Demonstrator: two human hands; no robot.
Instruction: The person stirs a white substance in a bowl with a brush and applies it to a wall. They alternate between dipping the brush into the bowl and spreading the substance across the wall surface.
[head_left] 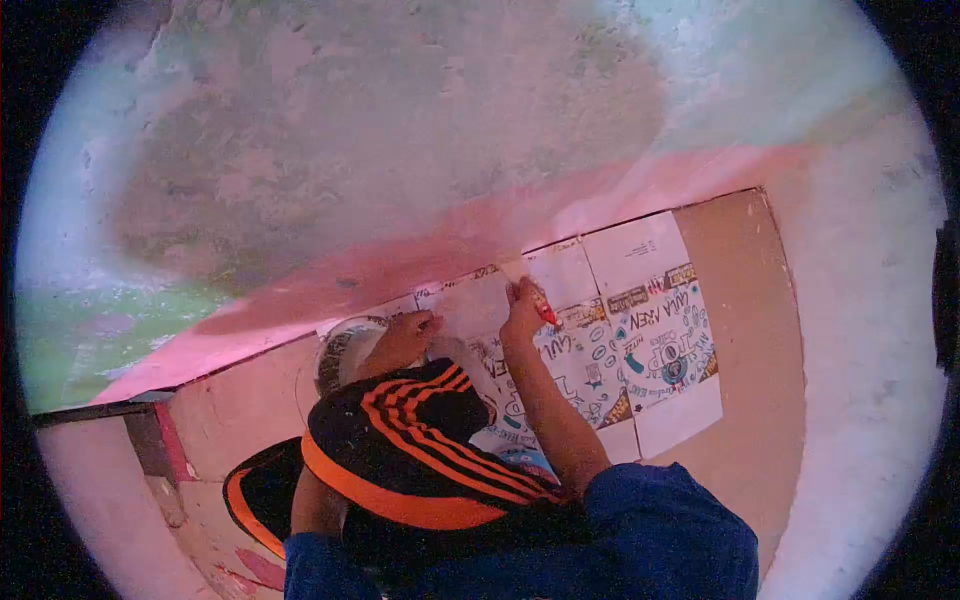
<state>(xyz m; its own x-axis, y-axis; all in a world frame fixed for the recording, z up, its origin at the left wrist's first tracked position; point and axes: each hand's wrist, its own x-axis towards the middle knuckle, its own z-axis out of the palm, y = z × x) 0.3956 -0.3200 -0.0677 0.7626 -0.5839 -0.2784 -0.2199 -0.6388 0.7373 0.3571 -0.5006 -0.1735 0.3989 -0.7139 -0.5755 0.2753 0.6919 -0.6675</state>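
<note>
My right hand (520, 308) is closed around a putty knife; its red handle end (546, 312) shows beside my wrist, and the pale blade (514, 268) points at the foot of the wall. To the left, my left hand (403, 337) has its fingers curled, beside a round whitish bucket (366, 323). What those fingers hold, if anything, I cannot tell. My forearm and knee hide part of the bucket. Printed cardboard sheets (655, 335) with doodle-like lettering lie on the floor below my right hand.
A wall (400, 130) rises ahead, with a large greyish patch, green paint at the left and a pink band along its foot. Plain brown cardboard (745, 330) borders the printed sheets at the right. My legs, in black trousers (420, 430) with orange stripes, are folded close in front.
</note>
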